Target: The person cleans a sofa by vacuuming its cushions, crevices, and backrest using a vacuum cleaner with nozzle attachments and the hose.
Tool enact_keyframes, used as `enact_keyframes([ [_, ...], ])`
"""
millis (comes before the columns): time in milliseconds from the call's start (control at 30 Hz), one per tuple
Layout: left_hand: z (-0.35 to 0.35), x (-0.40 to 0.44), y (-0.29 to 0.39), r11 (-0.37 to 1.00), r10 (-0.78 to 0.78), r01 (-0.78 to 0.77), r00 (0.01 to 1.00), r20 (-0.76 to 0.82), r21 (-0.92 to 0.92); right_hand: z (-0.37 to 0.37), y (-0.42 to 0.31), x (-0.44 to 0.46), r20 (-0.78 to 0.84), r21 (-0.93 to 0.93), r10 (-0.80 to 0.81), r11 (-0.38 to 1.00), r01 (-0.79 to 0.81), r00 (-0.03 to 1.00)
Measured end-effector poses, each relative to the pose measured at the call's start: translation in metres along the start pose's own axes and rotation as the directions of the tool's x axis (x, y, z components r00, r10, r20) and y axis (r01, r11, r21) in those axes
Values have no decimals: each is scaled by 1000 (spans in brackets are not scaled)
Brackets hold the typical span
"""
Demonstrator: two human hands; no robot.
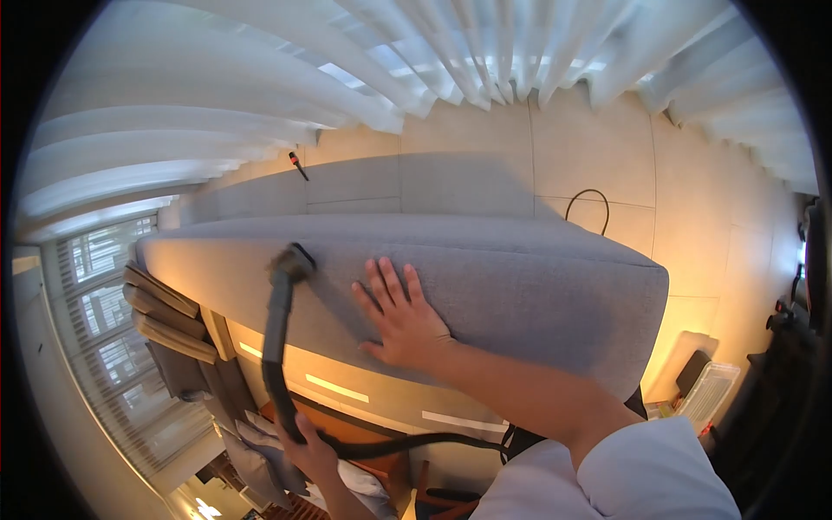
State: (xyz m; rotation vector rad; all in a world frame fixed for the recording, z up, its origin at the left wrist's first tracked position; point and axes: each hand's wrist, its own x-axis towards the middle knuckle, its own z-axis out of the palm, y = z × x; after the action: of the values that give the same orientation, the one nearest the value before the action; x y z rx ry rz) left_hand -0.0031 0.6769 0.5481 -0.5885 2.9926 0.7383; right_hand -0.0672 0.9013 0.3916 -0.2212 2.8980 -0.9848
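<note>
A long grey fabric-covered sofa part [537, 295] stretches across the middle of the head view. My right hand [403, 325] lies flat on its top with fingers spread, pressing on the fabric. At the lower left, my left hand [310, 452] is wrapped round the bent dark tube of a vacuum cleaner [275, 347]. The vacuum's brush head [293, 262], slightly blurred, rests on the fabric to the left of my right hand. From my left hand the dark hose [407, 445] runs right, toward my body. The vacuum's body cannot be made out.
Pale curtains [503, 52] hang beyond the tiled floor [468, 130]. A small black-and-red object [297, 165] and a black cable loop [607, 208] lie there. Grey cushions [169, 316] sit at left. A clear plastic container [709, 390] stands at right.
</note>
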Motion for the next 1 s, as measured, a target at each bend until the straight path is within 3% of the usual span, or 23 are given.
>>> enact_keyframes([
  [67, 17, 19, 33, 995, 28, -14, 990, -137, 101, 2, 2, -1, -12, 8, 4, 1000, -4, 1000],
  [200, 1, 19, 19, 971, 176, -147, 974, -143, 188, 4, 5, -1, -41, 31, -11, 999, 12, 999],
  [267, -42, 8, -29, 995, -63, 61, 998, 19, 85, 6, 5, -1, -41, 28, -12, 1000, 14, 999],
  [400, -88, -29, -52, 983, -160, 156, 987, 33, 93, 9, 4, 1, -42, 40, 7, 999, -5, 999],
  [567, -53, -9, -27, 979, -194, 192, 981, -25, -60, 9, -1, 10, 1, 57, -14, 998, 14, 1000],
  [633, -28, 40, -14, 996, -92, 91, 993, -78, -13, 9, -6, 15, 20, 31, -19, 999, 18, 1000],
  [667, -10, 58, 25, 998, -9, 17, 989, -145, 53, 6, -9, 18, 52, 10, -11, 1000, 10, 999],
  [733, -4, 109, 30, 999, -2, 5, 997, -74, 37, 4, -19, 29, 95, -12, -30, 999, 31, 995],
  [800, 4, 121, 49, 979, 69, -40, 988, -137, 201, 4, -30, 40, 125, -33, -1, 999, 5, 992],
  [867, -14, 105, 21, 998, 7, -5, 1000, -28, 65, 5, -42, 50, 139, -61, -23, 998, 32, 990],
  [1000, -66, -2, -42, 984, -178, 179, 984, 10, -19, 12, -56, 68, 143, -84, -27, 996, 40, 989],
])
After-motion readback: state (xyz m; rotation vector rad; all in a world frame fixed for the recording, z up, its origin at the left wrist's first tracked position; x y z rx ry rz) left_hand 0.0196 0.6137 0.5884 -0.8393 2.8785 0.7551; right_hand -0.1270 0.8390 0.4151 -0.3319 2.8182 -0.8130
